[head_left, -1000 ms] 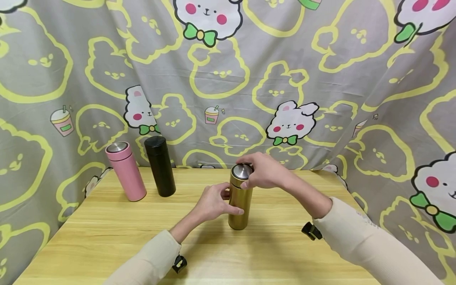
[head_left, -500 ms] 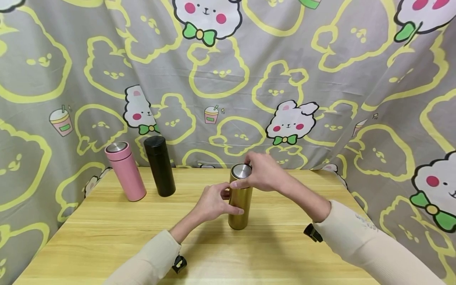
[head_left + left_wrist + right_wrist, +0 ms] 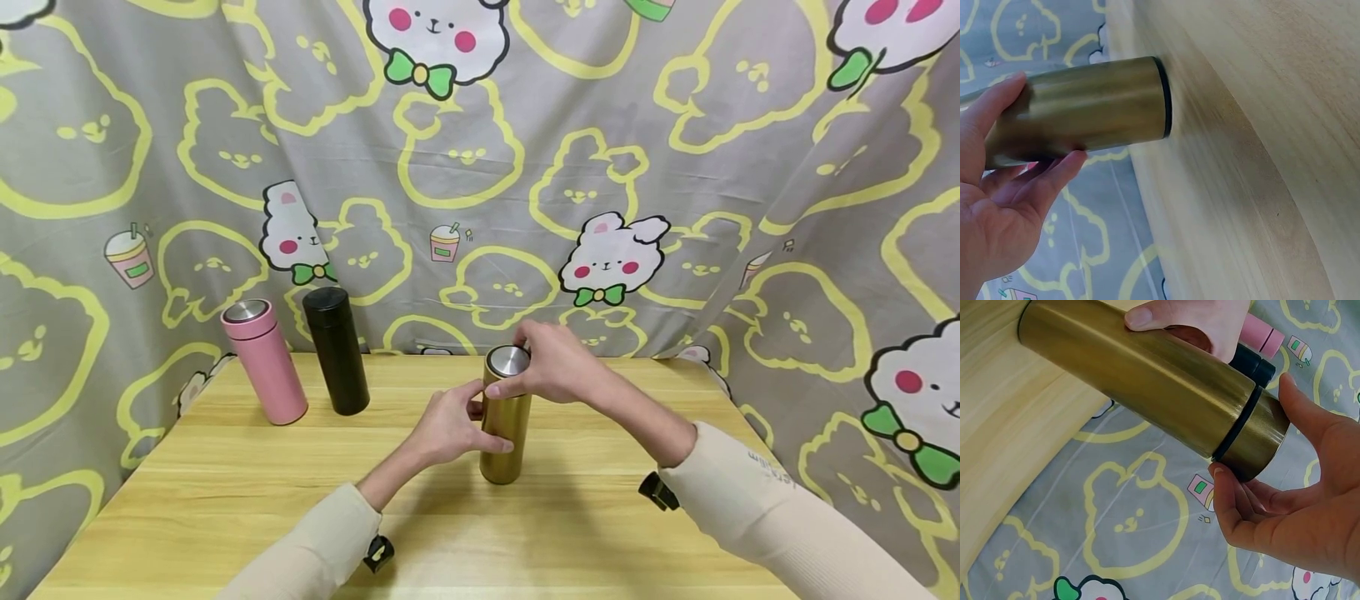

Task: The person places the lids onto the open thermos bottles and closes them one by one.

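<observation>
A gold thermos bottle (image 3: 506, 433) stands upright on the wooden table, its lid (image 3: 510, 361) topped by a silver disc. My left hand (image 3: 447, 427) grips the body from the left, thumb across the near side; in the left wrist view the hand (image 3: 1007, 200) wraps the gold cylinder above its dark base. At the top, my right hand (image 3: 558, 364) holds the lid between thumb and fingers. In the right wrist view, that hand's fingers (image 3: 1235, 506) touch the gold lid (image 3: 1260, 434) by its edge, and a dark ring separates lid from body.
A pink thermos (image 3: 266, 367) with a silver-topped lid and a black thermos (image 3: 337, 354) stand at the table's back left. The wooden table (image 3: 225, 500) ends at a grey patterned curtain (image 3: 480, 200) behind and to the sides.
My right hand has turned on the lid: its thumb has moved left across the near side, and its fingers have shifted right along the far rim. The left hand and bottle stay put.
</observation>
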Action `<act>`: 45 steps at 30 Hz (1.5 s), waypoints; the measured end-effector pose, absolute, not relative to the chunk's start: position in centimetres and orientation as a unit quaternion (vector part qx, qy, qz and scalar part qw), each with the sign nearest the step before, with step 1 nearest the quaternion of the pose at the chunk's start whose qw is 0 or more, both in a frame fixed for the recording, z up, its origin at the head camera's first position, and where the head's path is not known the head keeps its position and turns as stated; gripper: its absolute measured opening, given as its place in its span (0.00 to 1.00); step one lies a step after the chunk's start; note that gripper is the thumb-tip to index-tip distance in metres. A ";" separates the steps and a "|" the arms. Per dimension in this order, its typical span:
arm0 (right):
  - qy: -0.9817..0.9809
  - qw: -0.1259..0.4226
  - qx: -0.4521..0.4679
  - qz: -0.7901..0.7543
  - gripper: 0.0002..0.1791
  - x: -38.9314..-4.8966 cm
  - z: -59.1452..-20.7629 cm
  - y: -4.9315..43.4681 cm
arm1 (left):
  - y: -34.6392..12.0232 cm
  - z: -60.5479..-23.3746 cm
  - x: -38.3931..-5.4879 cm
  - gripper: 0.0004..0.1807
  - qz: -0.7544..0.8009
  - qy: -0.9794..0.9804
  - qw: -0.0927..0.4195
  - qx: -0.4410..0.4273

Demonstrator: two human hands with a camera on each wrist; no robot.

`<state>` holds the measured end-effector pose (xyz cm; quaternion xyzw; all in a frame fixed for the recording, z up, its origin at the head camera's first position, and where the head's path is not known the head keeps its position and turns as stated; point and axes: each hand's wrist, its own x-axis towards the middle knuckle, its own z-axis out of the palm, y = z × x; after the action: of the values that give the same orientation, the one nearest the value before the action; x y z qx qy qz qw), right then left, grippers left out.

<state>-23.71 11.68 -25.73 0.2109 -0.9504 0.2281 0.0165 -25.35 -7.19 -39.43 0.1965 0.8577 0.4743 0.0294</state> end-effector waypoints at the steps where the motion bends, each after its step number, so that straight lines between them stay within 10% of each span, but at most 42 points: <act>1: -0.950 0.016 0.211 0.229 0.33 -23.7 -25.7 11.7 | -7.2 -39.4 -25.4 0.40 0.473 0.858 0.029 0.199; 22: -0.929 -0.112 0.249 0.249 0.44 -24.2 -23.5 12.1 | -7.3 -39.4 -25.5 0.40 0.467 0.861 0.030 0.200; 45: -0.932 -0.007 0.276 0.237 0.23 -23.9 -24.7 11.9 | -7.2 -39.5 -25.4 0.40 0.467 0.861 0.027 0.201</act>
<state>-23.86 11.91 -24.66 0.2758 -0.9316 0.2367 -0.0065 -25.40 -7.24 -39.46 0.2012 0.8607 0.4669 0.0270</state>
